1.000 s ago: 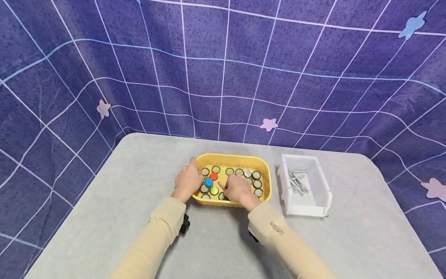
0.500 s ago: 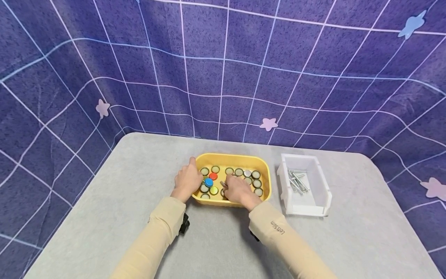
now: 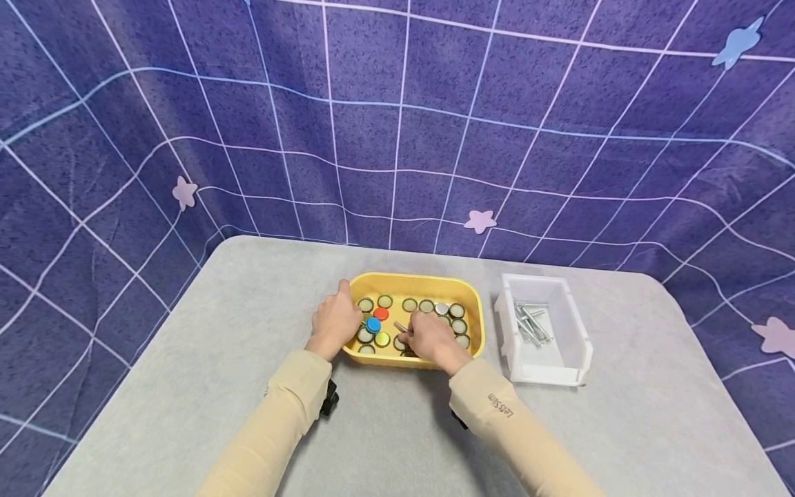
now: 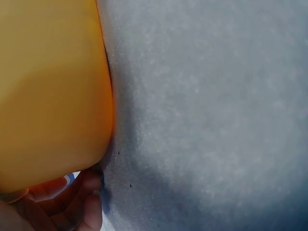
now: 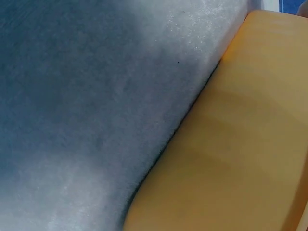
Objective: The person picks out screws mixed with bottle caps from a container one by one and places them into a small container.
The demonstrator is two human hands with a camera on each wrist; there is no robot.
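A yellow tray (image 3: 406,281) full of bottle caps lies on the table in the head view. My left hand (image 3: 336,322) grips its left end; in the left wrist view the fingers (image 4: 89,204) curl round the tray's end wall. My right hand (image 3: 431,337) is inside the tray, fingers bent down among the caps. A thin metal bolt (image 3: 400,327) pokes out to the left from between its thumb and fingers, its other end hidden by the hand. Near it lie a blue cap (image 3: 373,324), a red cap (image 3: 381,314) and a yellow cap (image 3: 382,339).
Right of the tray stands a white bin (image 3: 574,352) holding several long silver bolts (image 3: 531,324). Several dark-rimmed caps (image 3: 458,326) lie along the tray's right side. The grey table (image 3: 385,428) ends at a purple gridded cloth (image 3: 373,138) behind.
My right hand has shifted slightly to the right inside the tray, with the bolt moving along with it. The left hand stays at the tray's left end.
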